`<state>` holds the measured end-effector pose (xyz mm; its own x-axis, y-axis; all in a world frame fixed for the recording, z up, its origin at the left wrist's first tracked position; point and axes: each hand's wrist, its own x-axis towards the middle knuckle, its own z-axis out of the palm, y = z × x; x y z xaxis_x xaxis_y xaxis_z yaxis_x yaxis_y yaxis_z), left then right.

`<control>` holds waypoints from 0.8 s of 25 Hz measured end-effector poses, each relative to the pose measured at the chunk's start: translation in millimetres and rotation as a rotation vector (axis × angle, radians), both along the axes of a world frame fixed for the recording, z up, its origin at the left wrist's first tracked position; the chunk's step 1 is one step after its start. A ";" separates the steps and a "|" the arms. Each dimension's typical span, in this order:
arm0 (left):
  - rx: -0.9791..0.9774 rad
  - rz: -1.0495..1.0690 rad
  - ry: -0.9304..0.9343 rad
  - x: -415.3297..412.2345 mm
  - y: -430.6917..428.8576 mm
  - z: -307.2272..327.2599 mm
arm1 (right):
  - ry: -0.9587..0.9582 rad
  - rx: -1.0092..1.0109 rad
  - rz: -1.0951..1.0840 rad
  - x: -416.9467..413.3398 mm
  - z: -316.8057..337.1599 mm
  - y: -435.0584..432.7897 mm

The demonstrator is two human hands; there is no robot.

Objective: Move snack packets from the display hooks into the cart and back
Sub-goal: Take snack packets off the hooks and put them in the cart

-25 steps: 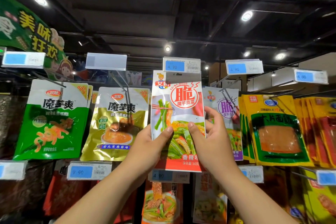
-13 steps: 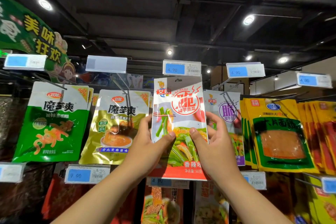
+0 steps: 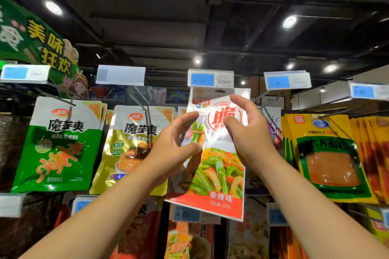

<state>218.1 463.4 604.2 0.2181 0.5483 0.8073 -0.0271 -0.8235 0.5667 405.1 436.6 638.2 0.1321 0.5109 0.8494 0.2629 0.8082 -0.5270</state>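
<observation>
A white and red snack packet with green vegetables printed on it hangs in front of the display, its top just under a blue 4.90 price tag. The hang hole shows at the packet's upper edge, and the top is bent. My left hand pinches the packet's left edge, thumb on the front. My right hand pinches the upper right part, index finger curled over the top. The hook behind the packet is hidden. No cart is in view.
Green packets and gold packets hang on hooks to the left. A purple packet and yellow packets hang to the right. Another row of packets hangs below, with price tags sticking out on rails.
Both hands have slid up from the packet's middle to its upper part. The packet's top now bends under the price tag and its bottom tilts.
</observation>
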 end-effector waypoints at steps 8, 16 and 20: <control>0.071 0.004 -0.172 6.4 20.5 31.2 | -0.046 -0.045 0.059 1.9 12.8 13.2; 0.035 -0.021 -0.296 11.5 34.0 27.7 | -0.011 -0.088 0.102 0.8 7.8 14.7; 0.019 -0.072 -0.368 13.7 27.6 25.3 | 0.035 -0.105 0.187 -1.9 6.3 18.0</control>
